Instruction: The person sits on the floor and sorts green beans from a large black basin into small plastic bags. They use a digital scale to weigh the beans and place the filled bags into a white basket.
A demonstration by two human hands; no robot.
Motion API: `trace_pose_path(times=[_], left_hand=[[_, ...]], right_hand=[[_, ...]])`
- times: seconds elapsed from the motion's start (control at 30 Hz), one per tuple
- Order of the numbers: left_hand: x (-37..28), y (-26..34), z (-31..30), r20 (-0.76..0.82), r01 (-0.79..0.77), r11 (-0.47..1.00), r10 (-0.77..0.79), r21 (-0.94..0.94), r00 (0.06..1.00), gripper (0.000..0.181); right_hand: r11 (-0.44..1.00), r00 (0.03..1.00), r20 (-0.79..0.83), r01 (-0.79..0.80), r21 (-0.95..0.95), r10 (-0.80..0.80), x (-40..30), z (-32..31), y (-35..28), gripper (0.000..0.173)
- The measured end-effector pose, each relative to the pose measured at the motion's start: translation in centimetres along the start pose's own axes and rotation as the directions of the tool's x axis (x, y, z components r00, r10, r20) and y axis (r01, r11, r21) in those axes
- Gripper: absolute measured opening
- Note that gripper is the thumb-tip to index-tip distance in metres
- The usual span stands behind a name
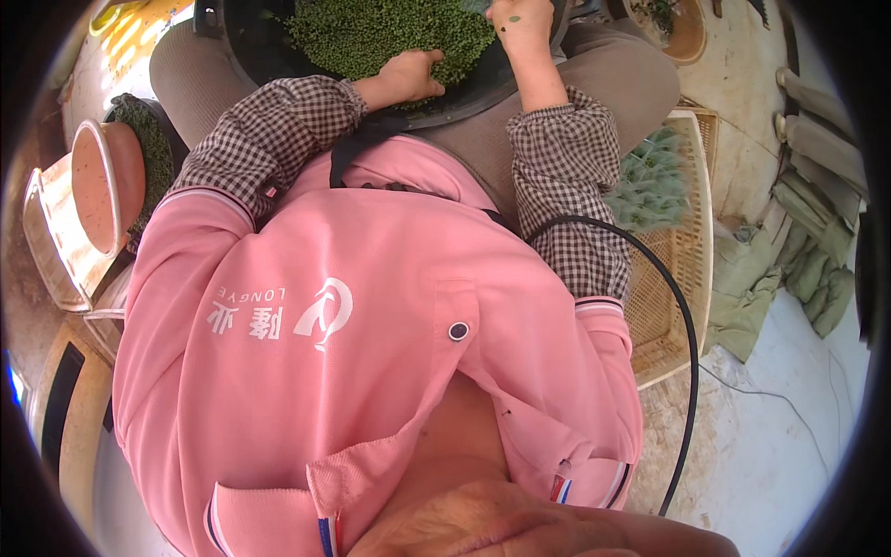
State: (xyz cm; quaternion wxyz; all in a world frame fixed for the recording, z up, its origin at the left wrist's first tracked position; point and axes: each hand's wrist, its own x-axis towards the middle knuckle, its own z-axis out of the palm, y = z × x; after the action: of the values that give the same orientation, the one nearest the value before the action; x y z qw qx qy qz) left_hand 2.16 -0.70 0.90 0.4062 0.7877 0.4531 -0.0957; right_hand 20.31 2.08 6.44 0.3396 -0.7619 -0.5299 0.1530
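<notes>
A wide black tub sits between my bent legs, cut off by the top edge. It holds a heap of small round green berries or seeds. My left hand rests at the near side of the heap, its thumb and fingers apart and nothing visible between them. Over the tub's right side, my right hand is curled, with bits of green leaf stuck to its back. A pale green, thin piece shows by its fingertips, cut off by the frame; whether it is gripped cannot be told.
At left, an orange-pink basin is tilted against a dark container of green matter. A cream plastic crate with pale green mesh bags stands at my right. A black cable loops from my right side. Green cloth lies beyond.
</notes>
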Motion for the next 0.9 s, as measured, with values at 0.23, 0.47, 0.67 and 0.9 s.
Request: trace_pose_path(times=[0.23,0.47,0.67,0.9], left_hand=[[-3.3,2.3,-7.7,0.179,0.141,0.455,0.042,-0.879,0.983,0.044],[-2.6,2.1,-12.0,-0.325,-0.355,-0.1,-0.236,-0.929,0.916,0.038],[-2.3,4.1,-12.7,-0.638,-0.649,0.759,0.528,0.059,0.56,0.024],[0.3,1.2,-12.3,-0.579,-0.486,0.823,0.558,0.294,0.595,0.046]], right_hand=[[0.952,0.977,0.15,-0.185,0.245,0.151,-1.8,0.8,1.6,0.024],[0.735,0.896,0.358,-0.426,0.527,0.263,-4.2,3.9,-2.6,0.026],[0.565,0.836,0.41,-0.549,0.616,0.366,-4.6,4.2,-3.8,0.02],[0.433,0.897,0.312,-0.427,0.794,0.312,-5.3,5.3,-2.9,0.017]])
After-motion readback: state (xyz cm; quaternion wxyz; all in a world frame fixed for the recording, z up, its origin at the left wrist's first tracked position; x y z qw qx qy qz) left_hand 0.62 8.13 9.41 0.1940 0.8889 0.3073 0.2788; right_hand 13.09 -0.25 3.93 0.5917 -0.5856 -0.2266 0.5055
